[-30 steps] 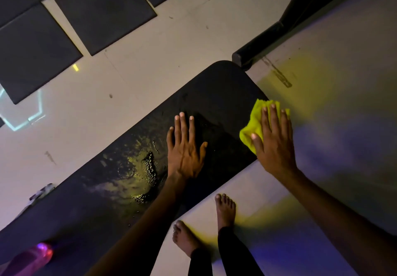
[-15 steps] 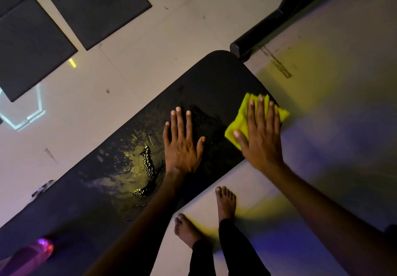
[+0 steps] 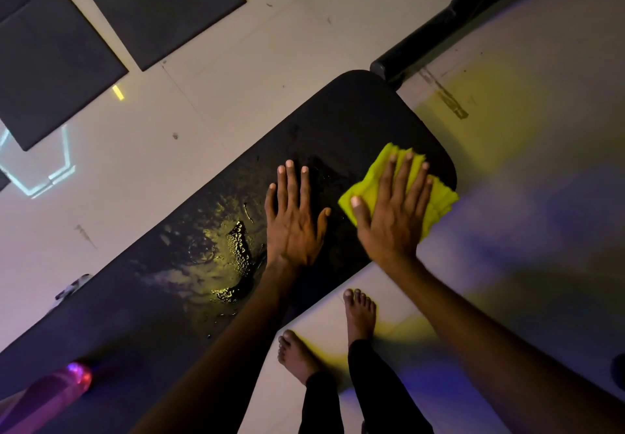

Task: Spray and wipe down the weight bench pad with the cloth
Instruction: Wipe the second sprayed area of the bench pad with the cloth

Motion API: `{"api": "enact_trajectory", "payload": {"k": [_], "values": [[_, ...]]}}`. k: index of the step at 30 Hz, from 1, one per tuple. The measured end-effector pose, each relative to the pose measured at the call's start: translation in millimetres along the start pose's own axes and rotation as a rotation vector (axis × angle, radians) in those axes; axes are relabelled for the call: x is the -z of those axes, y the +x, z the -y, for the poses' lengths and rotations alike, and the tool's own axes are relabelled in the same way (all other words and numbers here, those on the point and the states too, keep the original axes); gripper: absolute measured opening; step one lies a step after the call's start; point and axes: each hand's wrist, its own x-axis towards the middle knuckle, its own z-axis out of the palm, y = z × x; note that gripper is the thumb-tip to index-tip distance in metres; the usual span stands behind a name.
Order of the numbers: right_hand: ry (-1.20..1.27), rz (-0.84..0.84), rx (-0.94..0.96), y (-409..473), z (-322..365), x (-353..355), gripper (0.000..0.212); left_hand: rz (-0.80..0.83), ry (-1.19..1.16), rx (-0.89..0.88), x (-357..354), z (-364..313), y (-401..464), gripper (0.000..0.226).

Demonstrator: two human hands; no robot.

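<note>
The black weight bench pad (image 3: 341,119) runs diagonally from lower left to its rounded end at upper right. Spray droplets glisten on it around the middle. My left hand (image 3: 294,220) lies flat on the pad with fingers spread, holding nothing. My right hand (image 3: 392,214) presses a yellow-green cloth (image 3: 438,203) flat against the pad near its right edge; part of the cloth hangs past the edge. A pinkish bottle (image 3: 50,396) lies on the pad at the lower left corner, blurred.
The bench's black frame leg (image 3: 426,41) stretches to the upper right. Dark floor mats (image 3: 159,4) lie on the pale floor at upper left. My bare feet (image 3: 358,315) stand close to the pad's near edge. A small pale object (image 3: 72,286) sits beside the pad's left side.
My right hand has slid the cloth from off the pad's right edge inward onto the pad, toward my left hand. The left hand has stayed flat in place.
</note>
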Motion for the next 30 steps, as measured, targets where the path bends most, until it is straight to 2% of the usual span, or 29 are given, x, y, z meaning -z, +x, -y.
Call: {"api": "enact_trajectory", "payload": {"k": [3, 6, 9, 12, 15, 17, 19, 23, 25, 30], "values": [[-0.050, 0.034, 0.226, -30, 1, -7, 0.087, -0.023, -0.040, 0.063, 5, 18, -13, 0.077], [-0.076, 0.025, 0.373, 8, 1, -2, 0.086, -0.035, -0.043, 0.197, 6, 47, -33, 0.079], [-0.054, 0.020, 0.320, 54, 26, 3, 0.091, -0.028, 0.000, 0.186, 0, 63, -49, 0.079], [-0.059, 0.018, 0.240, 41, 50, -1, 0.089, -0.020, -0.011, 0.180, -2, 65, -52, 0.078], [-0.137, 0.050, 0.490, -4, 37, -6, 0.087, -0.009, -0.051, 0.181, 2, 64, -54, 0.079], [-0.132, 0.069, 0.583, -11, 21, -5, 0.087, -0.010, -0.067, 0.208, 4, 70, -58, 0.079], [-0.116, 0.061, 0.503, 7, 22, -1, 0.087, -0.021, -0.066, 0.273, 4, 79, -66, 0.080], [-0.043, 0.035, 0.135, 48, 72, 3, 0.087, -0.035, -0.040, 0.308, -1, 90, -78, 0.079], [-0.023, 0.030, 0.091, 42, 102, 1, 0.086, -0.040, -0.038, 0.315, -2, 90, -78, 0.079], [-0.107, 0.113, 0.558, -14, 95, -8, 0.085, -0.041, -0.096, 0.292, 3, 92, -82, 0.080]]}}
